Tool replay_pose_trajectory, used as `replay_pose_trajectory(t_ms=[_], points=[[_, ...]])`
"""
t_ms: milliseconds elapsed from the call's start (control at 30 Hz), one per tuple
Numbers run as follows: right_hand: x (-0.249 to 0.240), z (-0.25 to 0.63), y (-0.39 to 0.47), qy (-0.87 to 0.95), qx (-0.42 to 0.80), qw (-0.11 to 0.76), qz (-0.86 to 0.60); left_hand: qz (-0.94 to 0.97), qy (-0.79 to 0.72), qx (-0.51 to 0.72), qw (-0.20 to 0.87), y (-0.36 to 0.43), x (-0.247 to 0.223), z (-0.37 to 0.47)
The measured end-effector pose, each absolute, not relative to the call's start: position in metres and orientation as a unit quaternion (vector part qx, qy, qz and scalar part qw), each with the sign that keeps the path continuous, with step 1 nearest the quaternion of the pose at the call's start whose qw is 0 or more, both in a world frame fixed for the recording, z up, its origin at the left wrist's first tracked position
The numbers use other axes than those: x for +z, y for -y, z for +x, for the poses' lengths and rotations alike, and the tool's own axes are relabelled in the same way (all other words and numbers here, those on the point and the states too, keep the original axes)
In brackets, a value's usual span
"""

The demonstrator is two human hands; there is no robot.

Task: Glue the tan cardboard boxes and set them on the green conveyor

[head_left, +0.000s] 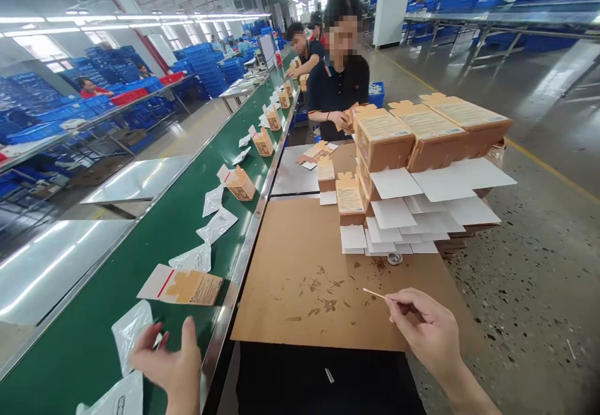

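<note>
My right hand (pixel 429 327) pinches a thin cotton swab (pixel 374 293) by one end, its pale tip pointing left over the brown cardboard sheet (pixel 276 265). Thumb and fingers spread apart, my left hand (pixel 169 362) hovers above the green conveyor belt (pixel 89 315) with nothing in it. Beside those fingers lies a silver-white sachet (pixel 131 334), and another white sachet (pixel 117 396) is nearer to me. Just beyond my left hand, a flattened brown carton (pixel 194 287) with a white flap and a red strip rests on the belt.
Brown cartons with white flaps (pixel 389 146) are stacked at the right of the cardboard. A small round metal tin (pixel 394 258) sits at their foot, near dark smears. Along the belt stand several upright cartons (pixel 239 182) among sachets. A co-worker (pixel 340 84) handles a carton opposite.
</note>
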State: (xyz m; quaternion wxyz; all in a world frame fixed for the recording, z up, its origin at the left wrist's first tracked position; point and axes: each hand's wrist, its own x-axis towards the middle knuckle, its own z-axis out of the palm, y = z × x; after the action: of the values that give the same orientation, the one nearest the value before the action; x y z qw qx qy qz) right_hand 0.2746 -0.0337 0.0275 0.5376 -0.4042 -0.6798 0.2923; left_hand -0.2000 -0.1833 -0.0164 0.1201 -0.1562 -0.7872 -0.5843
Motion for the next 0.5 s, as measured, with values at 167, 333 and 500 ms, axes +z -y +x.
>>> replay_pose_trajectory(t_ms=[167, 333, 500], points=[[0.028, 0.298, 0.040, 0.673, 0.246, 0.544, -0.436, -0.306, 0.703, -0.634, -0.102, 0.080, 0.018, -0.126], [0.030, 0.305, 0.047, 0.657, 0.236, 0.550, -0.458, -0.356, 0.669, -0.492, -0.430, -0.091, 0.049, -0.036], [0.033, 0.314, 0.057, 0.635, 0.216, 0.563, -0.483, -0.378, 0.659, -0.443, -0.475, -0.162, 0.031, 0.004]])
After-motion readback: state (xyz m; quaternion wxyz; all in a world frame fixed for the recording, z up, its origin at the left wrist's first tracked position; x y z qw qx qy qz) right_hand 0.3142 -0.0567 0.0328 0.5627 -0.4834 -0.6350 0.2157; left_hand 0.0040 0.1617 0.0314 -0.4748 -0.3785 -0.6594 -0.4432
